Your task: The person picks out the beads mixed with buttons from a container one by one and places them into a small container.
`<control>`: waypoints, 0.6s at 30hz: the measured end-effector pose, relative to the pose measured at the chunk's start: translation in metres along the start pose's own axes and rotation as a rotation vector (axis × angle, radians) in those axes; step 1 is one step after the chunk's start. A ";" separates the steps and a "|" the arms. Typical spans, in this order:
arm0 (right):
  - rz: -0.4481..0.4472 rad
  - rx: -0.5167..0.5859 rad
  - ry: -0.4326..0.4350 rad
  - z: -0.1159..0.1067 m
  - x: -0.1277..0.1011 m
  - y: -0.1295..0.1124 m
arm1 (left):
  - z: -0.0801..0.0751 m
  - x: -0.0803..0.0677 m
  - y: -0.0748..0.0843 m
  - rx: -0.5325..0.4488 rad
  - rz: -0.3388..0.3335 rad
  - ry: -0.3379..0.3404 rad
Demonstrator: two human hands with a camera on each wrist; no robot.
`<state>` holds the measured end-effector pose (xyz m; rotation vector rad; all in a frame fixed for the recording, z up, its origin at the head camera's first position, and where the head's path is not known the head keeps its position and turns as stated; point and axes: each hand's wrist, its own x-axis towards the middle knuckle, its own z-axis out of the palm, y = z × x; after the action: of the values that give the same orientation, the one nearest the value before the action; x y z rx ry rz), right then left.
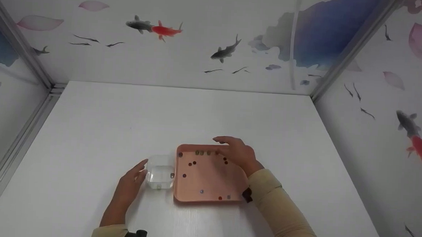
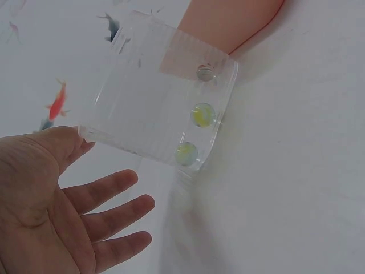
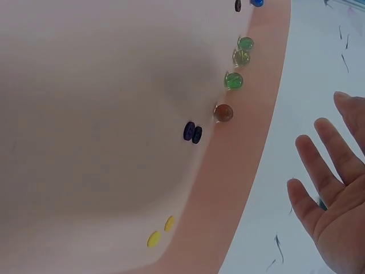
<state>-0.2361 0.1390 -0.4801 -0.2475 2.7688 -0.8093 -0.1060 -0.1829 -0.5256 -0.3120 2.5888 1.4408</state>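
My left hand (image 1: 130,183) is at the left side of a clear plastic box (image 2: 142,85), its thumb side touching the rim. The other fingers are spread and apart from the box. Inside lie a yellow-green marble (image 2: 202,115), another yellowish marble (image 2: 186,153) and a greyish marble (image 2: 206,72). Over the far right part of a pink tray (image 1: 211,180) hovers my right hand (image 1: 238,154), fingers loosely spread, nothing seen in them. Along the tray's far wall sit a brown marble (image 3: 223,113), a green marble (image 3: 234,80) and other marbles. Dark buttons (image 3: 193,132) lie near them.
Yellow buttons (image 3: 153,238) lie in one tray corner. A red piece (image 1: 220,198) and a pale marble (image 1: 202,191) are towards the near side. Box and tray stand side by side on a white table (image 1: 189,113), enclosed by printed walls (image 1: 200,53).
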 end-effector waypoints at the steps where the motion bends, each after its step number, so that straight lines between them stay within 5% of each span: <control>1: -0.002 0.002 -0.002 0.000 0.001 0.001 | 0.000 0.000 0.000 -0.001 0.002 -0.001; 18: -0.038 -0.018 -0.040 0.001 0.007 0.006 | 0.001 -0.001 0.003 0.032 -0.005 0.016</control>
<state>-0.2431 0.1418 -0.4859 -0.3172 2.7426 -0.7806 -0.1053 -0.1809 -0.5233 -0.3274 2.6194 1.3991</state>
